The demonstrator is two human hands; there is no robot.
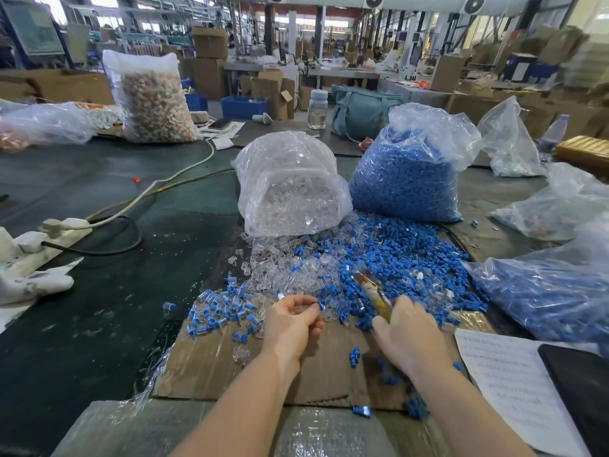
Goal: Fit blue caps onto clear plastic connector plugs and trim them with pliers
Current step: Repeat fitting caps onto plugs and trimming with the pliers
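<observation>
My left hand [293, 321] is curled over the cardboard sheet [211, 361] and holds clear plastic plugs in its fingers. My right hand [403, 334] grips the pliers [374, 293], whose yellow and orange handle points up and left over the parts. In front of both hands lies a heap of loose clear plugs [280, 268] mixed with a heap of blue caps [395, 258]. A cluster of plugs fitted with blue caps [220, 308] lies left of my left hand. What the pliers' jaws do is hidden.
An open bag of clear plugs [290, 186] and a bag of blue caps [408, 169] stand behind the heaps. Another bag of blue parts [547, 291] lies at the right. A power strip [56, 232] with cables sits left; paper [514, 384] and a dark tablet [583, 387] lie at right.
</observation>
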